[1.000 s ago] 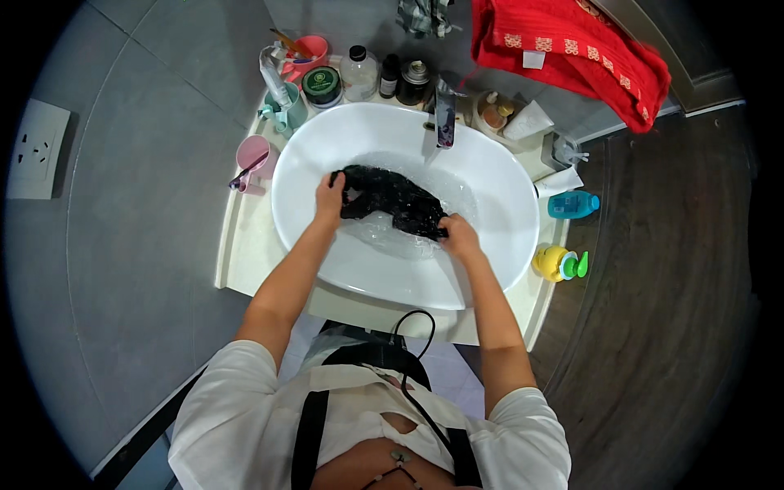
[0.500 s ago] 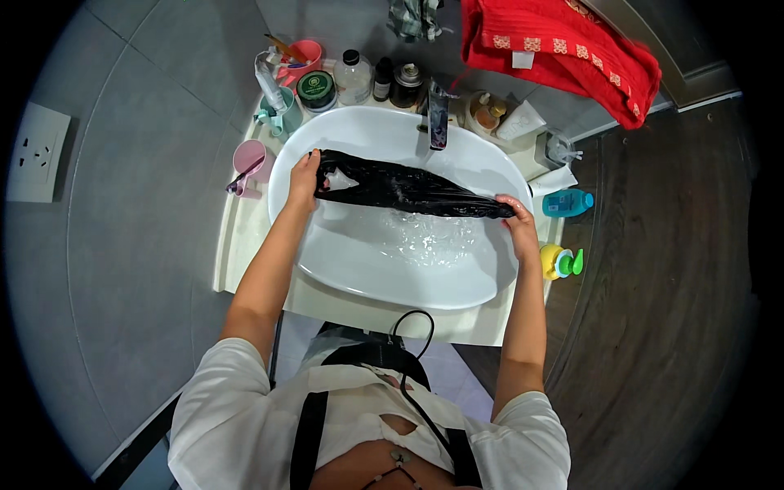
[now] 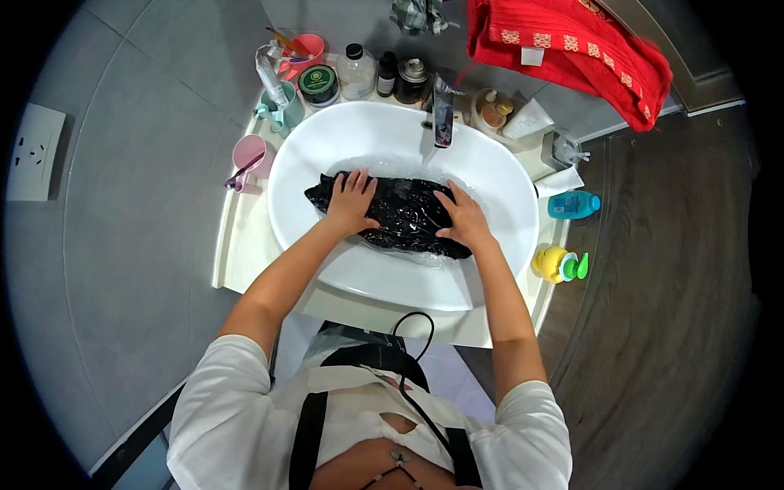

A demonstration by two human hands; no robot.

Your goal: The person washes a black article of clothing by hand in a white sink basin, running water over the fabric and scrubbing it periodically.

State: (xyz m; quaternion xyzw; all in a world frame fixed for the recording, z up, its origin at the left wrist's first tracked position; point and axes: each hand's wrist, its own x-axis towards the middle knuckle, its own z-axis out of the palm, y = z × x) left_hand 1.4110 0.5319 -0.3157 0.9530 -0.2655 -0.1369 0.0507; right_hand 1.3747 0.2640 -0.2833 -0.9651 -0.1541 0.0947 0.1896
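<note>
A wet, glossy black cloth [image 3: 406, 214] lies spread in the shallow water of the white oval washbasin [image 3: 359, 287]. My left hand [image 3: 352, 204] rests on its left part, fingers spread and pointing away from me. On the right end of the cloth lies my right hand [image 3: 465, 216], also open, with the thumb and fingers apart. Both palms press from above without gripping. Behind the cloth stands the tap [image 3: 442, 114], and water runs down below its spout. What kind of cloth it is, I cannot tell.
Along the counter's back stand a pink cup [image 3: 309, 45], a green-lidded jar [image 3: 318, 84], a clear bottle [image 3: 356, 77] and dark bottles. A pink mug [image 3: 248, 157] is at left; a blue bottle [image 3: 573, 204] and yellow pump bottle [image 3: 555, 264] at right. A red towel [image 3: 572, 57] hangs behind.
The cloth, stretched between both hands above the basin before, now lies down in the water. My hands have let go of its ends, moved closer together and opened flat on it.
</note>
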